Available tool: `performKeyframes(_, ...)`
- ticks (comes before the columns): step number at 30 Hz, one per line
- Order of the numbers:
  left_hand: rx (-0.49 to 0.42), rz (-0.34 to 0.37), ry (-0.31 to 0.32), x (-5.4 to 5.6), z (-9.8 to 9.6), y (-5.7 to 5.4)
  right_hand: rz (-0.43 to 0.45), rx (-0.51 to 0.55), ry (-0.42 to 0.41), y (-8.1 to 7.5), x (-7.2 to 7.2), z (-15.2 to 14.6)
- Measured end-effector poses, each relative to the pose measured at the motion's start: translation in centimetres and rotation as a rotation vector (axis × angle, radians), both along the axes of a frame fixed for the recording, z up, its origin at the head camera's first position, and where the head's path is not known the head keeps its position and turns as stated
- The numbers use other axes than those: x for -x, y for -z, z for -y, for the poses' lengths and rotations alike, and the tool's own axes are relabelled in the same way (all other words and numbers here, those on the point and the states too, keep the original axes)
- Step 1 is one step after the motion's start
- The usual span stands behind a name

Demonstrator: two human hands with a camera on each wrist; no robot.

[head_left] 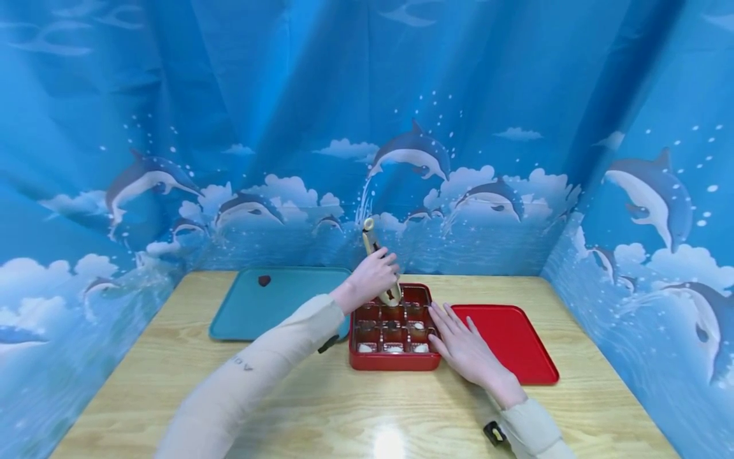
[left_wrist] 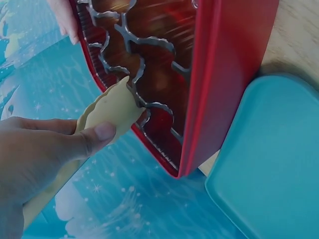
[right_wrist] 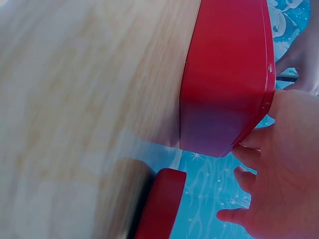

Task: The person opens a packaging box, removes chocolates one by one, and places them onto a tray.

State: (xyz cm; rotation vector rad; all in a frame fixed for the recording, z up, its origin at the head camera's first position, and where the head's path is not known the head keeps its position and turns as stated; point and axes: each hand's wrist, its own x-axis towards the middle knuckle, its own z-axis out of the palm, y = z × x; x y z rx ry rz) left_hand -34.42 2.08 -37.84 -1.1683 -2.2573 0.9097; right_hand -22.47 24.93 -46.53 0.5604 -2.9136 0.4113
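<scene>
My left hand (head_left: 371,275) grips a pair of cream food tongs (left_wrist: 112,107), a ring at their upper end. The tong tips reach down into a back compartment of a red box (head_left: 395,362) with a clear divided insert. Whether the tips hold anything is hidden. Front compartments hold white pieces (head_left: 393,349); a dark piece (head_left: 392,324) and a small white piece (head_left: 418,325) lie in the middle row. My right hand (head_left: 463,344) rests on the box's right rim with fingers extended.
A teal tray (head_left: 229,322) stands left of the box, with one dark brown piece (head_left: 264,280) near its back edge. To the right lies a flat red lid or tray (head_left: 516,338), partly behind my right hand. A blue dolphin-print curtain (head_left: 321,95) hangs behind the wooden table (head_left: 321,408).
</scene>
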Motion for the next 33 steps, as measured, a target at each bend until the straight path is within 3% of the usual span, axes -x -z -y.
performKeyframes(8, -0.127, 0.002, -0.007, -0.2, 1.7, -0.6, -0.016, 0.007, -0.007, -0.3, -0.2, 0.1)
performKeyframes(21, -0.458, 0.104, -0.048, -0.7, 5.3, 1.1, -0.028, 0.014, -0.023, 0.3, 0.2, -0.1)
performKeyframes(33, -0.605, 0.184, -0.108, -1.5, 6.7, 2.1, -0.007, 0.014, -0.008, -0.2, -0.2, 0.2)
